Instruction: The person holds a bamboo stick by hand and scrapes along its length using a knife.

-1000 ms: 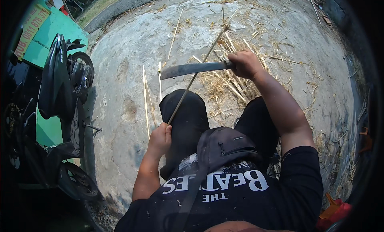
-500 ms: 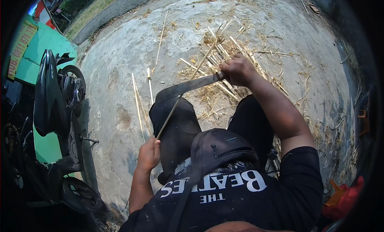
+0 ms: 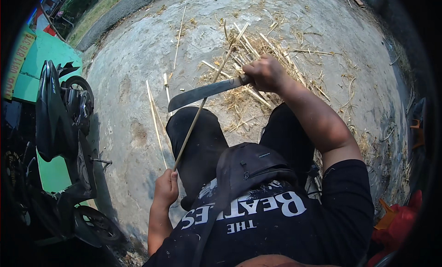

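My right hand [image 3: 265,73] is closed round the handle of a machete [image 3: 207,91], its long blade pointing left above my knees. A long, thin bamboo strip [image 3: 187,138] runs slantwise from beside my left thigh up to the litter pile. Its near end is gripped in my left hand [image 3: 165,188], thumb lying along it. Midway, over my left knee, blade and strip cross; whether the edge bites into the strip I cannot tell.
Pale split strips [image 3: 248,48] and curly shavings [image 3: 241,115] litter the concrete ahead. More strips [image 3: 154,115] lie left of my knee. A motorbike [image 3: 60,115] stands at the left by a green panel [image 3: 55,50]. A red bundle [image 3: 400,225] is at the lower right.
My left hand has drawn back toward my body with the strip. The machete blade has tilted and shows a brighter face. The whole view has shifted slightly.
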Tool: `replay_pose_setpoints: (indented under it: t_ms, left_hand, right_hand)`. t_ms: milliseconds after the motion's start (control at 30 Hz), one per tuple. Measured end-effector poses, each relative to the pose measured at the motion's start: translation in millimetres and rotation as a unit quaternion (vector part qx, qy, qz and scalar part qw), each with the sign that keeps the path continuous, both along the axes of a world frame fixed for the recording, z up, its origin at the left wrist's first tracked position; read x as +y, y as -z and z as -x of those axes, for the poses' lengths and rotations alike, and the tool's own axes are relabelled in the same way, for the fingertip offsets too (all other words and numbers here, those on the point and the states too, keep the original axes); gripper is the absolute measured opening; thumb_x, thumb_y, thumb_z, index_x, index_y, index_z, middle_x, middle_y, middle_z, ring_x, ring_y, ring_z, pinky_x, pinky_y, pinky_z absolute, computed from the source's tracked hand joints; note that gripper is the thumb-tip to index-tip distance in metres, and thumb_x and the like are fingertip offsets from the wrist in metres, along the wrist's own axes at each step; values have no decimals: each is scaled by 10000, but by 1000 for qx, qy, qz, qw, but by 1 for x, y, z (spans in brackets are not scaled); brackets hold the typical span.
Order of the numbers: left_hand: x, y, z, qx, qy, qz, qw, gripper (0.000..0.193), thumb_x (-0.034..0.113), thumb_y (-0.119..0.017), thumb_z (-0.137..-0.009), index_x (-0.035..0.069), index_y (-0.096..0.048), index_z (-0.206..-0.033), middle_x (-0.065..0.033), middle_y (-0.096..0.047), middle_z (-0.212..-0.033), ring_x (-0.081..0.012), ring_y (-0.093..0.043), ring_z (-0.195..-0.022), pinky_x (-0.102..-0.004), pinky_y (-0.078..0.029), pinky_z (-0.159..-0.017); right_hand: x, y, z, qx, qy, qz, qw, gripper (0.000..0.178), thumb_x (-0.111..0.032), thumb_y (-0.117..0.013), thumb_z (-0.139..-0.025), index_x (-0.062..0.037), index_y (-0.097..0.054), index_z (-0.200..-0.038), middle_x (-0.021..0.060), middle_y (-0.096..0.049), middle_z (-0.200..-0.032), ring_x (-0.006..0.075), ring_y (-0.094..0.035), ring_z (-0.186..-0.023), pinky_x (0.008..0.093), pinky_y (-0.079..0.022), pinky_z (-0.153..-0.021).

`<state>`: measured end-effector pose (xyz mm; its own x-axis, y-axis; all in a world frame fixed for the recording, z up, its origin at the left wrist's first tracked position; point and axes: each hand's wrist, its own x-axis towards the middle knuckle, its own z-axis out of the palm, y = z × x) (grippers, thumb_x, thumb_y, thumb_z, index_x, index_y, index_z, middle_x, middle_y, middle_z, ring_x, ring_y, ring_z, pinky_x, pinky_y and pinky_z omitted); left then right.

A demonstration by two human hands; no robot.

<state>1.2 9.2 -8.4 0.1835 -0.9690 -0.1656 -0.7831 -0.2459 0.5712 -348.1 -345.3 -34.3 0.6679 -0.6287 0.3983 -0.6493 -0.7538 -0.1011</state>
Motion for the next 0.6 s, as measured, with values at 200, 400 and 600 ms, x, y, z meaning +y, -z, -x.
replay_pose_setpoints:
  t_ms: [200,400,600]
  left_hand:
    - [24,10,-9,-9,5,-34,999,315,244,-497,-1068,0,-548,-874,-270,-578,-697,-527,-576,-708,-523,-438,-607]
    - [32,14,-3,30,-8,-13,999,344,262,-485,-1078,-3,-528,-863,-260,-575,-703,-502,-580,-681,-503,-432,-596]
    - [25,23,-12,71,-4,-25,997,410,323,-457,-1101,-2,-535,-863,-210,-570,-682,-399,-589,-631,-455,-432,-584]
  right_hand:
    - [-56,13,68,-117,376,-249,885,279,-225,-644,-826,-40,-671,-1033,211,-723,-922,392,-703,-927,479,-535,-838]
    - [-12,17,80,-90,284,-298,907,303,-216,-652,-797,-63,-688,-1056,204,-715,-914,377,-694,-883,455,-527,-807]
    - [4,8,73,-204,269,-294,894,465,-281,-705,-789,-37,-694,-1184,224,-735,-983,363,-706,-918,433,-537,-822]
